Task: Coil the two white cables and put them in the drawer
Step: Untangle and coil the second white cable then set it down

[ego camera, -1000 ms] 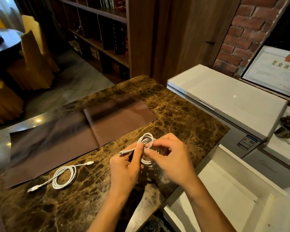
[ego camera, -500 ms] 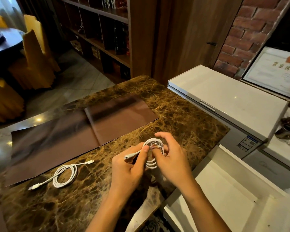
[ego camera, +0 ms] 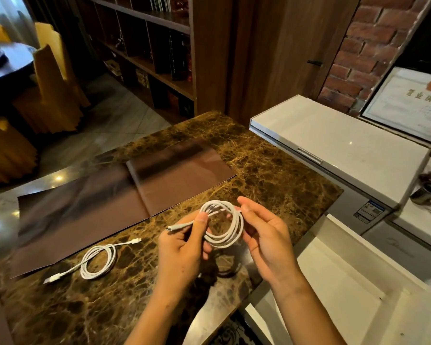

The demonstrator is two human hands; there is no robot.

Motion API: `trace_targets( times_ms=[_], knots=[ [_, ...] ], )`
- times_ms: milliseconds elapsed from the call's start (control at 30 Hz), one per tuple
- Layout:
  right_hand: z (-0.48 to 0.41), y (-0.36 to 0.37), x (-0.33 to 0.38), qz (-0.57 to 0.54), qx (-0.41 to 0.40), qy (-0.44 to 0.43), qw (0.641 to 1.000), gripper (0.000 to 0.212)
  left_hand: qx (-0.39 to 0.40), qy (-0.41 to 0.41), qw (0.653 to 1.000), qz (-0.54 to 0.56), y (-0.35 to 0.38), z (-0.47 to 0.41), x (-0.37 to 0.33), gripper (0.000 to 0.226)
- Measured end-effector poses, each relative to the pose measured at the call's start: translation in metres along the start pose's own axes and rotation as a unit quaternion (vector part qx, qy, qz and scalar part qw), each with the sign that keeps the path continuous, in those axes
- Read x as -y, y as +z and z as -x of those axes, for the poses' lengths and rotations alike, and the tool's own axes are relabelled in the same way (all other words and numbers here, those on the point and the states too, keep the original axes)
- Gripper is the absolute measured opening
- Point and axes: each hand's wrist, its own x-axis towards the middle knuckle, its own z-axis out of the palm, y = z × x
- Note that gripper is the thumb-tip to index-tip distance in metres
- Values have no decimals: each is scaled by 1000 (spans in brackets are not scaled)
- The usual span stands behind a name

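Your left hand [ego camera: 182, 247] and right hand [ego camera: 266, 240] pinched the coiled white cable [ego camera: 230, 239] over the marble counter [ego camera: 271, 175] so its loops held together, near the open drawer [ego camera: 334, 290].

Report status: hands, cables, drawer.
Left hand pinches the connector end, right hand holds the coil of first white cable. Second white cable lies coiled on the countertop. Drawer open, nothing blocking it.

Loose cable [ego camera: 98, 262] on counter [ego camera: 271, 175]; held cable [ego camera: 224, 227] right of it, between left hand [ego camera: 182, 250], right hand [ego camera: 266, 242]; drawer [ego camera: 346, 295] rightmost.
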Motion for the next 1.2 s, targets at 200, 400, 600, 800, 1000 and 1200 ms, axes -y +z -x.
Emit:
trace_targets(
  times_ms=[200, 400, 600, 800, 1000, 1200],
  knots=[
    [-2, -3, 2, 34, -60, -74, 995, 19, 5, -14, 1000, 15, -10, 5, 5, 35],
    [-4, 7, 1, 40, -94, -147, 984, 21, -21, -6, 998, 58, -5, 5, 0, 22],
    [-3, 12, -6, 50, -110, -167, 979, 18, -80, 24, 996, 39, -6, 4, 0, 25],
    [-5, 11, -10, 51, -116, -172, 977, 19, -114, -12, 988, 107, -8, 8, -2, 26],
    [-5, 12, -18, 42, -137, -179, 973, 19, -135, -17, 986, 91, -9, 12, 2, 25],
    [-8, 13, -25, 41, -125, -150, 980, 19, -158, -61, 978, 123, -11, 14, 6, 28]
  ],
)
